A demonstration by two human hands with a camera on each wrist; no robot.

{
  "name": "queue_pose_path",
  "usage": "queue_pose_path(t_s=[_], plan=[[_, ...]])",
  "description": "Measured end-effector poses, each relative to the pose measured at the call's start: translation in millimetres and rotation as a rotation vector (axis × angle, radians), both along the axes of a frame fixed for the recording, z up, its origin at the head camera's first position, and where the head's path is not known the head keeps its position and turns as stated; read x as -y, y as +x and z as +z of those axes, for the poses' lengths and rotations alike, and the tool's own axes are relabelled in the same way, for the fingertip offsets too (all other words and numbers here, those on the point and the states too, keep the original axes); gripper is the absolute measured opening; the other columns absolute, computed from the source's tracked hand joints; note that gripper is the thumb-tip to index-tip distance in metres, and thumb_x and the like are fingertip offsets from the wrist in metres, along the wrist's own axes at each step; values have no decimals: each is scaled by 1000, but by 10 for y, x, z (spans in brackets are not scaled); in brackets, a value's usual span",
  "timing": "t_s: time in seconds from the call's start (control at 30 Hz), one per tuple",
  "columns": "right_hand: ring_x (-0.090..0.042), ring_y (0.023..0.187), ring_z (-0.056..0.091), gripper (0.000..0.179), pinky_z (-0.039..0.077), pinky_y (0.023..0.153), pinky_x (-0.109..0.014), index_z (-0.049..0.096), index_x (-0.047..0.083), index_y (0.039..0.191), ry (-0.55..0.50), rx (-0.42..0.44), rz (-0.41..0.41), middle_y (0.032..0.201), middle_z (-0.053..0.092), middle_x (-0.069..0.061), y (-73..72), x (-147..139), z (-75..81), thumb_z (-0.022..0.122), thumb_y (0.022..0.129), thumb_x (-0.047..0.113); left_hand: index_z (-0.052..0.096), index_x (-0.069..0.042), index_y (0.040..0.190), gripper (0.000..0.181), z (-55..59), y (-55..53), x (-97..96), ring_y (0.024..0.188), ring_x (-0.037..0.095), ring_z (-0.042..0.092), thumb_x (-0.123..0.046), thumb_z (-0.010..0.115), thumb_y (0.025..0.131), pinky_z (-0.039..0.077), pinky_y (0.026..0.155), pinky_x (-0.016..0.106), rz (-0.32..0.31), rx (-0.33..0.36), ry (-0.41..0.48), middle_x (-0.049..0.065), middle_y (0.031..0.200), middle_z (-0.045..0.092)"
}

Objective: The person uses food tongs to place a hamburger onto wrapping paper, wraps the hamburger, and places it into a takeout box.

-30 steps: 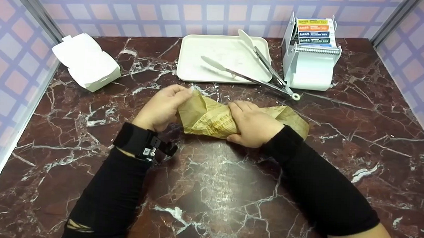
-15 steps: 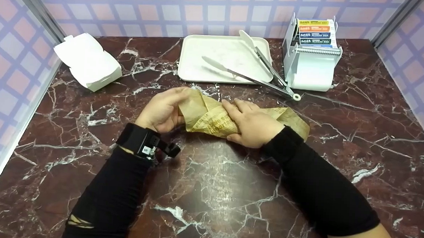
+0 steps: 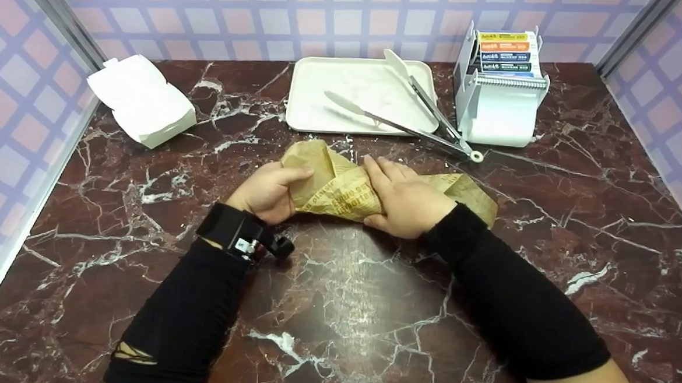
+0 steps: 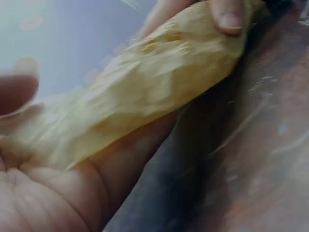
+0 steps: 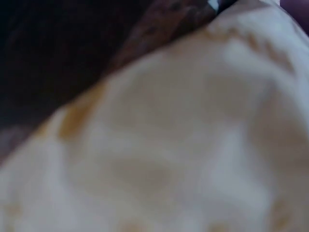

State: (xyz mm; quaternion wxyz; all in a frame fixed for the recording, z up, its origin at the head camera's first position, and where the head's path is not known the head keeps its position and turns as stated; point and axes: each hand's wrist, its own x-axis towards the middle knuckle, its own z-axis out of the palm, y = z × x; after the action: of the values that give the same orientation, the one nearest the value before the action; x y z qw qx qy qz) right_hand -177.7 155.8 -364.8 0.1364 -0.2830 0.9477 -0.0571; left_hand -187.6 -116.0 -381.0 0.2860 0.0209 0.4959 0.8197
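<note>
A long bundle in printed brown wrapping paper lies across the middle of the table, with its loose paper ends flaring out on both sides. My right hand grips the bundle from above, thumb on the near side and fingers over the far side. At the left end my left hand holds the flared paper, its thumb on top and its fingers hidden underneath. From the left wrist, the crumpled paper rests across my left palm. Blurred paper fills most of the right wrist view. What the paper encloses is hidden.
Behind the bundle stands a cream tray, with metal tongs lying spread across its right side. An open white box sits at the back left. A dispenser with coloured label rolls stands at the back right.
My left hand has slid down from the upper corner of the left paper end, and its thumb now lies over the paper. The right hand has stayed almost in place.
</note>
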Motion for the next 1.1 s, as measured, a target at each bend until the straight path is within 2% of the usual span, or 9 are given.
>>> queue_pose_path(t_s=[0.1,0.3,0.5,0.6,0.7,0.8,0.97,1.03,1.1], plan=[[-43,162,16,109,14,134,-53,-3,15,170,5,12,-13,176,8,-24,6,5,-4,67,97,56,53,-1,127,23,3,0,-71,101,23,75,-13,40,113,64,92,39,34,39,-13,11,114,74],[-43,162,15,103,14,134,-54,1,13,170,9,8,-10,176,7,-25,7,21,-2,55,100,65,51,1,125,24,90,18,-113,104,25,75,-12,34,114,64,94,42,95,27,6,15,115,71],[-39,164,13,87,14,134,-54,6,10,170,-7,3,-6,176,8,-23,3,30,0,30,108,66,54,-4,100,18,262,110,-246,84,16,68,-8,40,111,63,82,30,149,-14,-55,5,92,64],[-40,163,14,82,14,134,-54,7,12,170,-8,6,-15,176,8,-22,6,41,0,30,109,62,52,-8,88,24,341,168,-341,71,12,59,-7,44,110,57,71,23,157,-44,-118,-1,78,56],[-42,163,15,81,14,134,-54,8,13,170,-4,5,-24,176,9,-23,10,54,-3,32,110,60,54,-6,91,22,397,235,-433,73,12,60,-8,43,110,57,72,23,127,-60,-146,-1,78,58],[-44,162,16,81,14,134,-54,8,13,170,-5,-1,-25,176,9,-24,8,61,-10,34,109,60,56,1,111,17,427,295,-525,88,17,65,-8,42,110,60,85,30,108,-66,-139,4,94,64],[-45,162,17,81,13,134,-54,9,12,170,-4,-2,-24,175,10,-24,9,61,2,34,109,59,42,12,143,38,452,354,-662,120,26,59,-5,40,109,49,116,40,126,-90,-140,15,129,59],[-44,162,16,80,13,135,-53,9,12,170,-2,1,-27,176,10,-24,10,60,9,34,109,59,30,9,157,50,454,354,-689,145,27,47,-9,37,111,33,129,42,85,-126,-129,17,156,46],[-44,162,16,80,13,135,-53,9,12,170,0,3,-28,176,9,-23,7,57,6,33,110,59,17,3,165,57,449,344,-688,160,25,27,-21,31,114,18,135,42,21,-161,-123,14,173,25]])
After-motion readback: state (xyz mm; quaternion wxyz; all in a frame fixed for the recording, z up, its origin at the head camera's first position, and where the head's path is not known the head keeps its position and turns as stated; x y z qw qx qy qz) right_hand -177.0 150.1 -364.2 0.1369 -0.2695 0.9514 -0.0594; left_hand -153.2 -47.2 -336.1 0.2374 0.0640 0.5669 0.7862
